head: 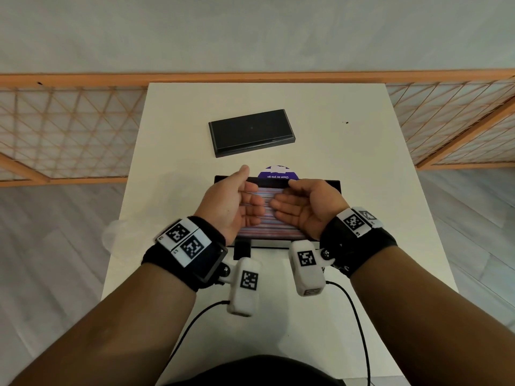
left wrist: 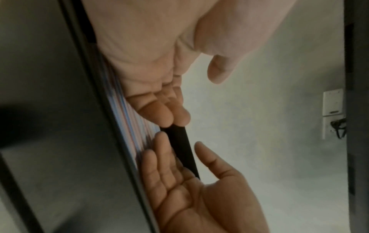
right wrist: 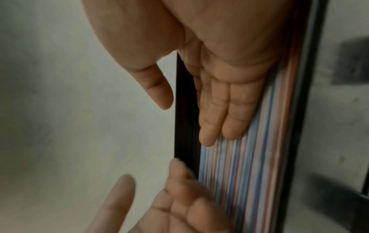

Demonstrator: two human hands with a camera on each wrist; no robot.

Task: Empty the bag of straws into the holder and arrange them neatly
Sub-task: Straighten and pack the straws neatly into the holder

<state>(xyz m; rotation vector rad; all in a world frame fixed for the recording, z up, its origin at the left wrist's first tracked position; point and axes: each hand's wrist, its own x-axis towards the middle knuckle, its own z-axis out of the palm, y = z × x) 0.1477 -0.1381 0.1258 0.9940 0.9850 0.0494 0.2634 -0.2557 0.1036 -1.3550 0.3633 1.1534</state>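
A black rectangular holder [head: 274, 245] sits mid-table, filled with several red, blue and white striped straws [head: 267, 229] lying flat, left to right. Both hands stand over the straws, palms facing each other and little-finger edges down. My left hand [head: 248, 193] has straight fingers and a raised thumb. My right hand [head: 289, 199] mirrors it, fingertips a short gap apart. In the left wrist view the left hand's fingers [left wrist: 165, 116] touch the straws [left wrist: 135, 130]. In the right wrist view the right hand's fingers [right wrist: 219, 126] lie on the straws [right wrist: 249, 173]. Neither hand holds anything.
A flat black lid [head: 250, 132] lies farther back on the white table [head: 362, 162]. A purple round label [head: 278, 174] shows just behind the holder. A pale translucent shape [head: 111, 235] sits at the table's left edge. Orange lattice railings flank the table.
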